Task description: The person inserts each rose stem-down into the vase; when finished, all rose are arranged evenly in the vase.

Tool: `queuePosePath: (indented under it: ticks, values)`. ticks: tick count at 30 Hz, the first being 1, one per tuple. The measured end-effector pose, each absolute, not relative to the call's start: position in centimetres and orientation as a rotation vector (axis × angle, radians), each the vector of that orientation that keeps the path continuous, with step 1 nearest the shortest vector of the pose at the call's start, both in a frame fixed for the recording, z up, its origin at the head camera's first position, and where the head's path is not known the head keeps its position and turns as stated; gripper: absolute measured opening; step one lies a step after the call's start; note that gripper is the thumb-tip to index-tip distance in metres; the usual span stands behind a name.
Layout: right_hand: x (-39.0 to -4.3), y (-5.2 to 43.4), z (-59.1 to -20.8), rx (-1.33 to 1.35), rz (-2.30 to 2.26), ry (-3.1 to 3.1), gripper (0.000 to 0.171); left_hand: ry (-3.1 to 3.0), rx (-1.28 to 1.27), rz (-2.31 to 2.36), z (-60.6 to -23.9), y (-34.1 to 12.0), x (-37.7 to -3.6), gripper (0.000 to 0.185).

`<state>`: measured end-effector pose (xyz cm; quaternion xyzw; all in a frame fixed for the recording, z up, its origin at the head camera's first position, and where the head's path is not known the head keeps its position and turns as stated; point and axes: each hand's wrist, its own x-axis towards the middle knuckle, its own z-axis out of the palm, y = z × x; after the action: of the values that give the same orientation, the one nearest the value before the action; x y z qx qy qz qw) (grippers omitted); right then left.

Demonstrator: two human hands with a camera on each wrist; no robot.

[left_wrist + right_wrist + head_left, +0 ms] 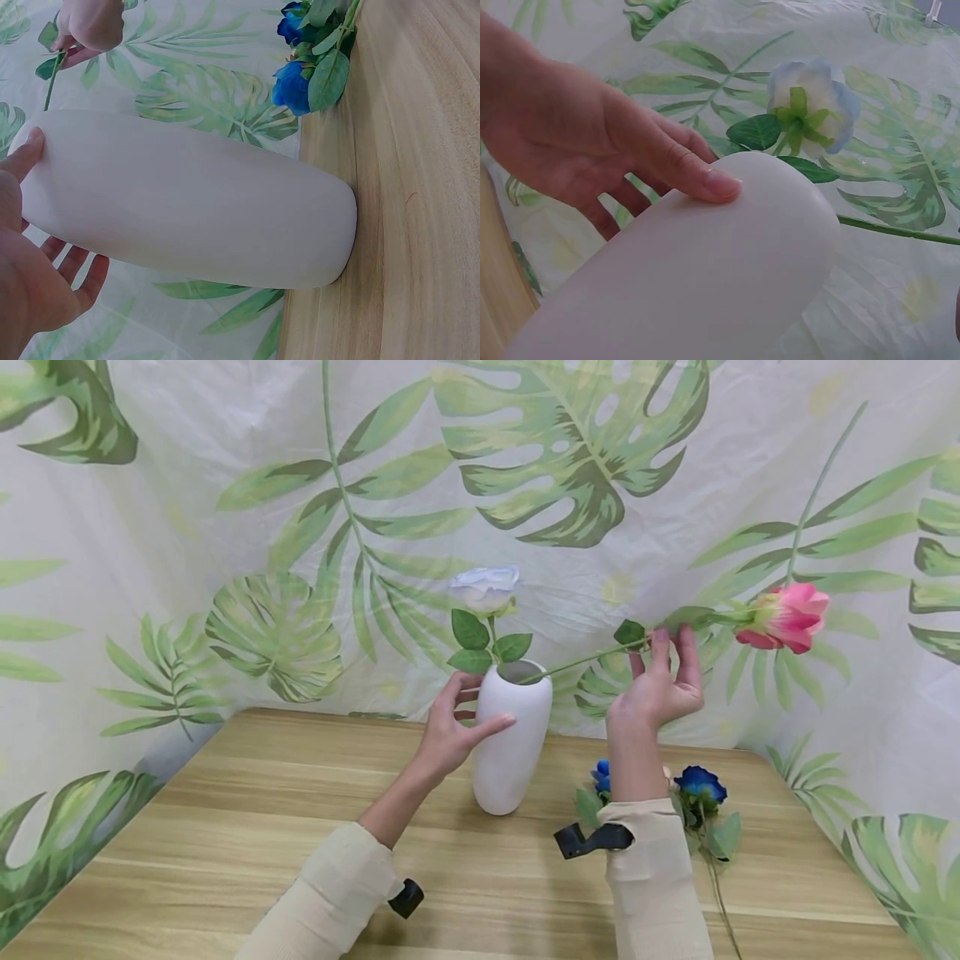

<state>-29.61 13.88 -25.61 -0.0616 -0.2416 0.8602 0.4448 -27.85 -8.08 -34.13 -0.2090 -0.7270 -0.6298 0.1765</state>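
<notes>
The left hand (450,731) steadies a white ceramic vase (512,743) holding a white rose (486,589) on the wooden table (225,827). The right hand (660,689) pinches a pink rose's green stem (577,662), its tip in the vase mouth.

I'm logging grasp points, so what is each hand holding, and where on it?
The right hand pinches the pink rose mid-stem. The left hand steadies the white vase near its neck.
</notes>
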Motion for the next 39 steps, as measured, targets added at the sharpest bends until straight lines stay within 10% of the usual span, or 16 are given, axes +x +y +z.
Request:
queuePosePath:
  ticks: [39]
  values:
    - [-30.5,9.8,-27.4,0.387,1.859,-1.105,0.022,-2.079,-0.607,-1.795,-33.6,-8.3,-28.0,0.058]
